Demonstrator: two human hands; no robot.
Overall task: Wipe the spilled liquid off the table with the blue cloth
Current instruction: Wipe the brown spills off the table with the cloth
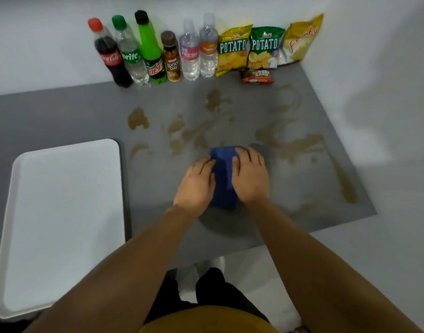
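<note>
A bunched blue cloth (224, 179) lies on the grey table (62, 116) near its front middle. My left hand (195, 186) presses on the cloth's left side and my right hand (250, 177) on its right side, fingers pointing away from me. Brown spilled liquid (137, 118) marks the table in smeared patches: left of the cloth, behind it, and a long streak (345, 181) along the right edge.
A white tray (62, 224) sits at the left front of the table. Several drink bottles (155, 49) and snack bags (264, 46) line the back wall, with a small snack pack (256, 76) in front. The table's right edge (365, 193) borders white floor.
</note>
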